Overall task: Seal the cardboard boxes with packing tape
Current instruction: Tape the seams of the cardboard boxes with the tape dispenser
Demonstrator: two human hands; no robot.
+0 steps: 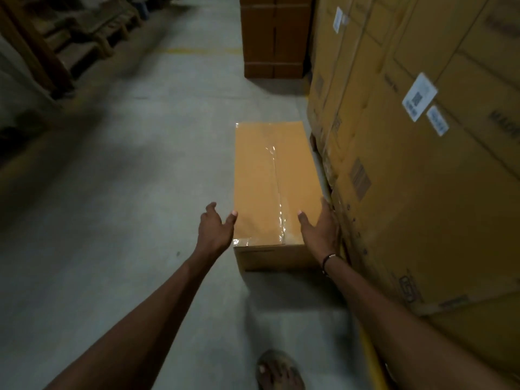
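A long brown cardboard box (270, 187) sits on the grey concrete floor (135, 220), just beside a tall stack of big brown cardboard cartons (422, 164) on its right; a strip of clear shiny packing tape (277, 175) runs down the middle of the box's closed top, and more clear tape shines along its near edge; the person's two bare arms reach out toward the near end of the box; the left hand (215, 228) is at the box's near left corner, its fingers spread wide and a little bent, holding nothing, and I cannot tell if it touches the card; the right hand (319, 225) is at the box's near right edge, in the thin gap by the big cartons, fingers straight and open, holding nothing; a thin dark band (327, 260) goes round the right wrist; a foot in a sandal (277, 371) stands on the floor below; a darker brown box (274, 38) stands farther back; white paper labels (419, 97) are stuck on the big cartons.
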